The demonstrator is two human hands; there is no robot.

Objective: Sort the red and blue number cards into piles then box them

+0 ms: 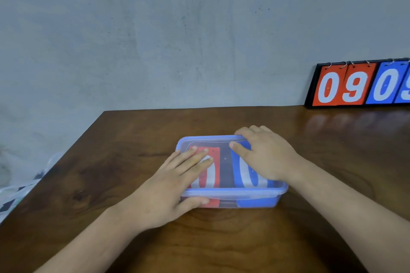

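From the head view, a shallow rectangular box (230, 203) of clear plastic with rounded corners sits in the middle of the worktop (310, 184), a glossy dark-brown board with a streaky wood grain. A translucent lid (224, 143) with a pale blue rim lies on top of it. Through the plastic two piles show side by side: the red cards (213, 162) on the left and the blue cards (246, 173) on the right, each with a big white numeral on its face and a dark gap between them.

The left hand (170, 186) lies flat on the left part of the lid, its fingers straight and spread over the red pile and its thumb against the front wall of the box; its grip is slack and clasps nothing. The right hand (266, 155) covers the far right corner; its grip takes the lid, with the fingers bent over the far rim and the thumb stretched across the top.

At the far right a black flip scoreboard (359, 84) with wire rings leans against the mottled grey wall (155, 29). It shows red and blue number panels. Crumpled patterned cloth (13, 193) lies off the left edge.
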